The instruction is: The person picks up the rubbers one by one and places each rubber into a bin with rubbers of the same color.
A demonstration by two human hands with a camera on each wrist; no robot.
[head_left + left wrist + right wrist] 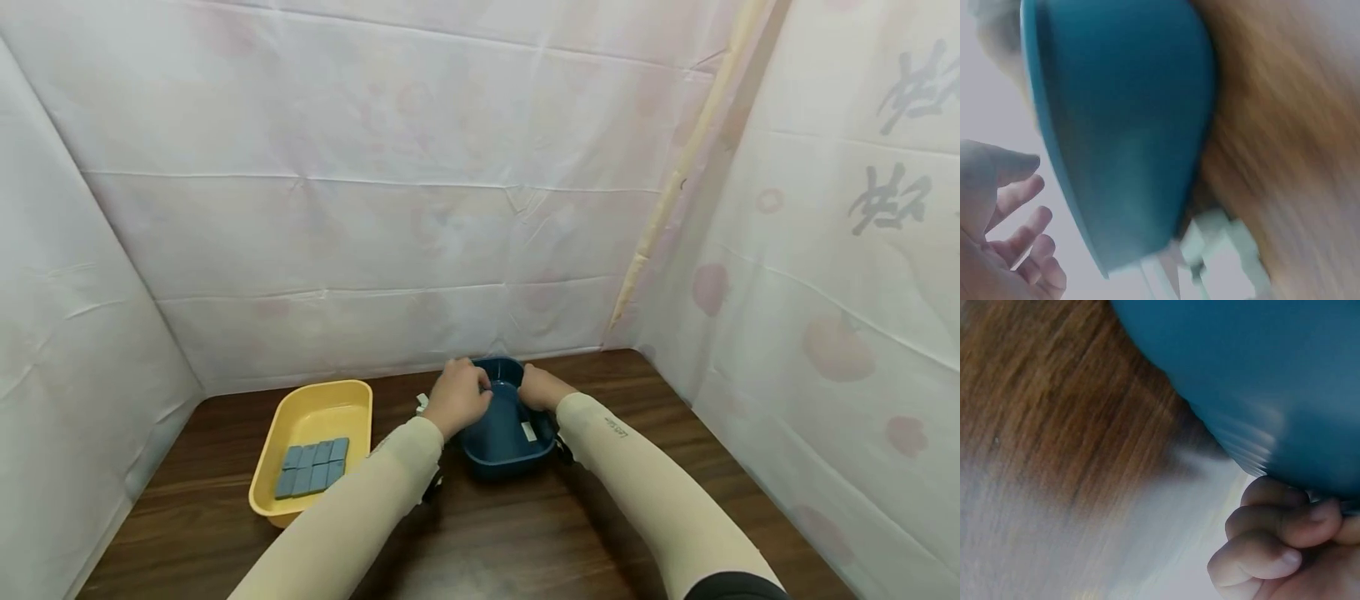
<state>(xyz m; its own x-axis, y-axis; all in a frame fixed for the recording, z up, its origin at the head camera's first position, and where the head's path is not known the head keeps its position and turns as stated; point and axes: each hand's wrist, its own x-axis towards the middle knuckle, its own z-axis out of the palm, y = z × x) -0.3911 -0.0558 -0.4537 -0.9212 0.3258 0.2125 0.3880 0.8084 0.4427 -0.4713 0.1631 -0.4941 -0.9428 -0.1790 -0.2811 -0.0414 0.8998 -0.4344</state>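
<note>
A dark blue plastic basin [498, 425] stands on the wooden table between my two hands. My left hand [458, 398] is over its left rim, holding nothing. In the left wrist view that hand's fingers [1022, 234] are loosely bent, apart from the basin wall [1122, 125]. At the far right corner my right hand [543, 387] grips the basin's rim, fingers [1260, 550] curled tight against it in the right wrist view. A small white label [528, 431] shows inside the basin on the right.
To the left stands a yellow basin [273, 433] with several grey-blue rectangular blocks [311, 468] in rows. A small white blocky object [1225, 259] lies beside the blue basin. Pale printed sheeting [405, 208] encloses the table [480, 550] at the back and sides.
</note>
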